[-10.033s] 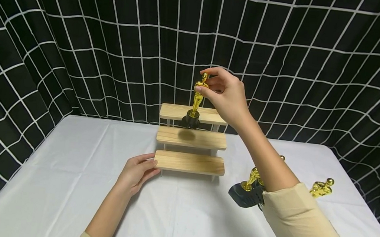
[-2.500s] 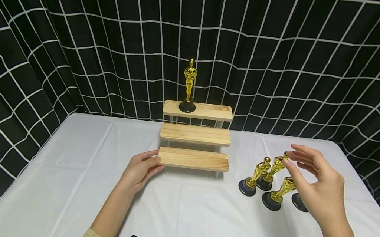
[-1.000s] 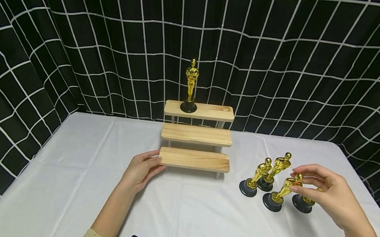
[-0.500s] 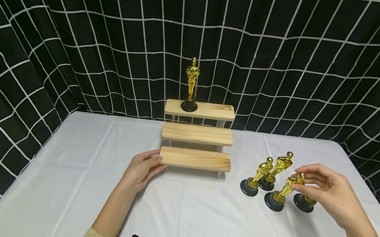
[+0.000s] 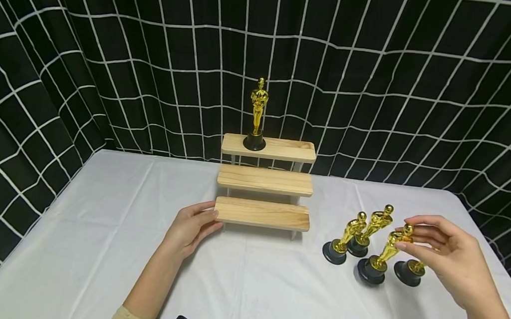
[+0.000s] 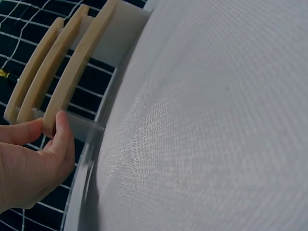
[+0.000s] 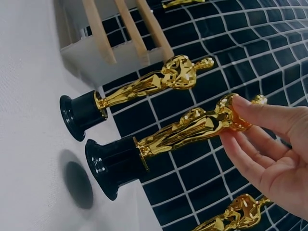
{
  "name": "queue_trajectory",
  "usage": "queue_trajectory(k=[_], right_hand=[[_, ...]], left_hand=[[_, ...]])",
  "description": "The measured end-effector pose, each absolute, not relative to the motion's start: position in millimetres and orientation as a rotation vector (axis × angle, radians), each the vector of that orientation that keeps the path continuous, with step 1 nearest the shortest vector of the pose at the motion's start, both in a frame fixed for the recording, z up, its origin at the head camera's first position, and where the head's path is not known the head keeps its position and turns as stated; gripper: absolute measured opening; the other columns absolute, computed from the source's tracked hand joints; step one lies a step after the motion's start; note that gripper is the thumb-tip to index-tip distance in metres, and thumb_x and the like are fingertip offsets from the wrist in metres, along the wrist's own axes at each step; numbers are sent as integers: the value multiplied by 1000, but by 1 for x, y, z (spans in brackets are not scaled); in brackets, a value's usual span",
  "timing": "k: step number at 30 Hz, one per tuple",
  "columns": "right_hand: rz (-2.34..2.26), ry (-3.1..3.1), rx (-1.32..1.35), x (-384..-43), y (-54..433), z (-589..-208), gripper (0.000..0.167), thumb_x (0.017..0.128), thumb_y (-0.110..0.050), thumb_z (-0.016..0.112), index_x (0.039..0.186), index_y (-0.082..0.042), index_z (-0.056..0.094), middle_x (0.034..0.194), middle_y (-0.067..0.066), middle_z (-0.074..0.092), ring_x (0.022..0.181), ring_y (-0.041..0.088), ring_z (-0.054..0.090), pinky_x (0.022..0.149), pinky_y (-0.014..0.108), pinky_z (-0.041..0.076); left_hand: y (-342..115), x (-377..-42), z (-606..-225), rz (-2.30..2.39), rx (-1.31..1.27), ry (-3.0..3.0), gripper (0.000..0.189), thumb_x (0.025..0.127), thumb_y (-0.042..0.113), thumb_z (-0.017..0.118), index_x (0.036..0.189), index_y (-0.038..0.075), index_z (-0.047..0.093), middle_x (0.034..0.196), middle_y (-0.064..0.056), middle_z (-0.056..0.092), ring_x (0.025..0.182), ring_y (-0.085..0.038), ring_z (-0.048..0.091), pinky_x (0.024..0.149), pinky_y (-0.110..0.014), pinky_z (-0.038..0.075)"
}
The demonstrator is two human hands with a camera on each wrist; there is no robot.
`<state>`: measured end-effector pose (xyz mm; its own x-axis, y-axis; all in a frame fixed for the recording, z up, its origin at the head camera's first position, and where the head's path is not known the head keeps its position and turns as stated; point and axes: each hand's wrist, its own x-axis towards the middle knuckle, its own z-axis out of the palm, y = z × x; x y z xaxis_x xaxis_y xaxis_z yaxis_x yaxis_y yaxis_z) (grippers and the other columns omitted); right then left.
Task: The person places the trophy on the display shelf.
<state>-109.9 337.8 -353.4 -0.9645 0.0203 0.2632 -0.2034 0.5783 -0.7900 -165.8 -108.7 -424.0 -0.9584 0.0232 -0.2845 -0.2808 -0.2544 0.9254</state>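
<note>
My right hand point(image 5: 450, 260) pinches a gold trophy statuette point(image 7: 187, 127) by its upper body. Its round black base hangs just above the cloth, with a shadow apart from it in the right wrist view. My left hand point(image 5: 191, 229) pinches the left end of the lowest board of a three-tier wooden display stand point(image 5: 262, 214); thumb and fingertips show on that board point(image 6: 79, 62) in the left wrist view. On the top tier another statuette point(image 5: 258, 104) stands upright, left of centre. A further statuette point(image 5: 411, 272) stands partly hidden behind my right hand.
Two more statuettes stand close together left of the held one, a front one point(image 5: 344, 239) and a rear one point(image 5: 369, 231). A white cloth point(image 5: 96, 242) covers the table. Behind it hangs a black curtain point(image 5: 175, 93) with a white grid.
Since ten seconds ago, one statuette has come to stand on the top tier and my right hand has moved to the right-hand group. In the last half second the gripped statuette has risen slightly.
</note>
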Motion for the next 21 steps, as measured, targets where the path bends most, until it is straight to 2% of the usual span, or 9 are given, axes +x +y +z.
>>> queue_trajectory(k=[4,11,21], right_hand=[[1320,-2547,154,-108,336,-352,43,85,13,82,118,-10,68,99,-25,70,86,-6,70,70,9,62],[1356,-2466,185,-104,331,-346,53,82,21,78,116,-19,69,100,-24,71,86,-6,69,70,8,61],[1275,-2423,122,-98,321,-334,57,78,26,78,117,-15,68,101,-29,67,86,-10,66,72,3,58]], left_hand=[[-108,-166,-424,2325,-314,1781,47,106,-8,54,151,-16,43,136,-33,52,94,-13,70,94,-22,64],[-108,-166,-425,2331,-325,1780,46,105,-9,53,150,-16,44,135,-32,52,94,-12,69,93,-21,64],[-107,-165,-423,2332,-332,1792,47,106,-7,54,151,-16,43,136,-32,53,95,-14,70,94,-22,64]])
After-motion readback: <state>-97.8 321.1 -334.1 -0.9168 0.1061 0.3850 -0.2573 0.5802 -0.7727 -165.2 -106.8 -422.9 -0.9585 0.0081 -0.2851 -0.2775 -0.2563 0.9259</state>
